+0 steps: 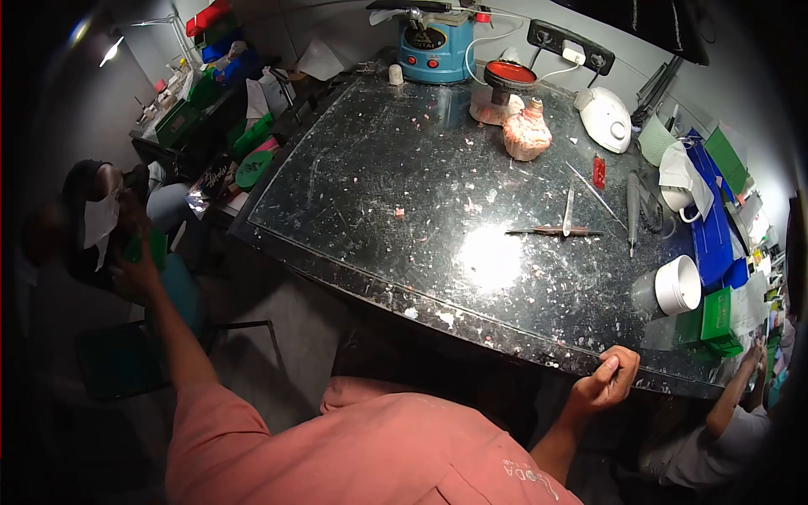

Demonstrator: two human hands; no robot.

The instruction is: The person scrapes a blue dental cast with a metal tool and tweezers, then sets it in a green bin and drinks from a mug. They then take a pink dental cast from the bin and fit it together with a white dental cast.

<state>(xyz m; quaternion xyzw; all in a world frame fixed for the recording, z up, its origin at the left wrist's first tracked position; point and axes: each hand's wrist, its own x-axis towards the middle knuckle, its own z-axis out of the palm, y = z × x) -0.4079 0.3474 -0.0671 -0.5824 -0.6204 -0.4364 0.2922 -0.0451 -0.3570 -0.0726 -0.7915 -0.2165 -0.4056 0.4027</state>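
Observation:
My left hand [139, 271] reaches far out to the left, closed on a green box [150, 250], beside a seated person in dark clothing. The box is dim and partly covered by my fingers. At the front edge of the black bench, my right hand [613, 379] rests with its fingers curled in and nothing showing in them. Nearest to it on the bench are a white round tub [677, 285] lying on its side and a green bin [720, 321]. Farther in, a dark carving tool [551, 231] lies by a thin metal tool [570, 209].
A blue machine [436, 52] stands at the bench's back, near a red-topped dish [511, 74] and a pink-splattered lump [528, 132]. A grey handpiece [633, 215] and white rounded device [603, 119] lie right. Another person's arms [741, 383] show at far right.

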